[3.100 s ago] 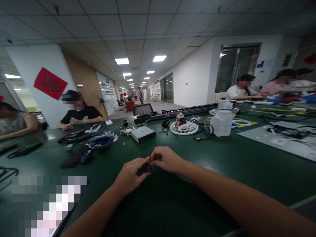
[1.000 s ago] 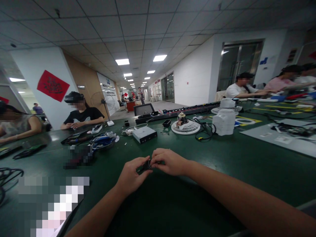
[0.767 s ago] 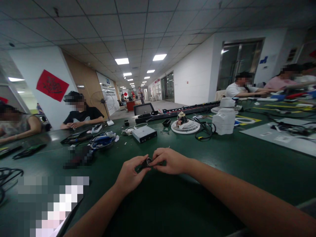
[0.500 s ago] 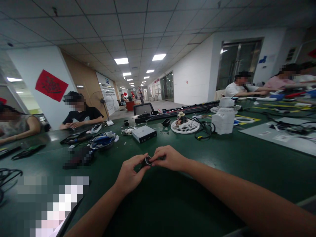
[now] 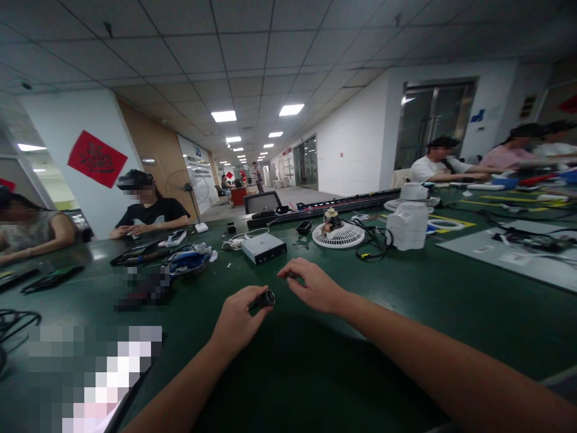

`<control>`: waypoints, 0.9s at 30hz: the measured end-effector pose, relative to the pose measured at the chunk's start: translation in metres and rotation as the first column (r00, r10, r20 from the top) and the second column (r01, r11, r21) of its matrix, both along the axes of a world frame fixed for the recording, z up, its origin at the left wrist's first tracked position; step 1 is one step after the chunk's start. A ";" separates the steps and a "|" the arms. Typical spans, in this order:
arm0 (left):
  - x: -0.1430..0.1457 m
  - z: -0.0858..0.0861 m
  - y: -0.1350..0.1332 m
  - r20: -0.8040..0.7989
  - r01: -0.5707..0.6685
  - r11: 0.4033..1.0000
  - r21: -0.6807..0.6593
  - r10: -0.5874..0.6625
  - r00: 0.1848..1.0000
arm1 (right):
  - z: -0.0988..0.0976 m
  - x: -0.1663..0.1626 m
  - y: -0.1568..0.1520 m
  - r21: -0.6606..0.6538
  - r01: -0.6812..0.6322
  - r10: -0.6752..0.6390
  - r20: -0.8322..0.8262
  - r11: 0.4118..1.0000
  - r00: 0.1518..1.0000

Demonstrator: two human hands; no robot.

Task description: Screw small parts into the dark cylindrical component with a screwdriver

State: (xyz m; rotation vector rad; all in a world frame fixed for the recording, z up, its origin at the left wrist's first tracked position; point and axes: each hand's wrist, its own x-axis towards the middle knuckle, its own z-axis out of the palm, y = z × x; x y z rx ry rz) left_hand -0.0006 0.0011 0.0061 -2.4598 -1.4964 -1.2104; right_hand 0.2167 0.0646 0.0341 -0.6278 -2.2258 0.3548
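Note:
My left hand (image 5: 237,316) grips a short black tube (image 5: 262,299), perhaps a small flashlight body, between thumb and fingers. A pale ring rims the tube's round end, which faces right and towards me. To its right and slightly higher, my right hand (image 5: 311,284) hovers with curled fingers, apart from the tube. Something small and dark shows at its fingers, too little of it visible to name. Both hands are over the green table (image 5: 360,385).
Beyond my hands lie a silver-grey disc drive (image 5: 264,248), a white fan grille with a motor (image 5: 338,234), a black cable (image 5: 376,240) and a white housing (image 5: 408,225). A blue bundle (image 5: 187,260) lies left; a grey panel (image 5: 518,246) right. Several people sit around the table.
My right hand has pulled away from the tube, up and to the right, so a gap lies between them. My left hand still holds the tube, its round end now uncovered.

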 end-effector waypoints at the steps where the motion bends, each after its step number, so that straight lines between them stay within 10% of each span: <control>1: -0.001 0.000 0.000 -0.001 -0.018 1.000 -0.006 0.018 1.000 | 0.002 0.001 0.001 0.005 0.004 -0.003 -0.032 1.000 0.999; 9: -0.005 0.003 0.002 0.007 -0.128 0.987 -0.091 0.130 0.992 | 0.003 0.001 0.009 -0.264 -0.151 0.046 -0.366 0.953 0.929; 27: -0.004 0.002 0.001 0.039 -0.089 0.994 -0.068 0.092 0.995 | -0.006 -0.003 0.008 -0.305 -0.215 0.118 -0.308 0.928 0.944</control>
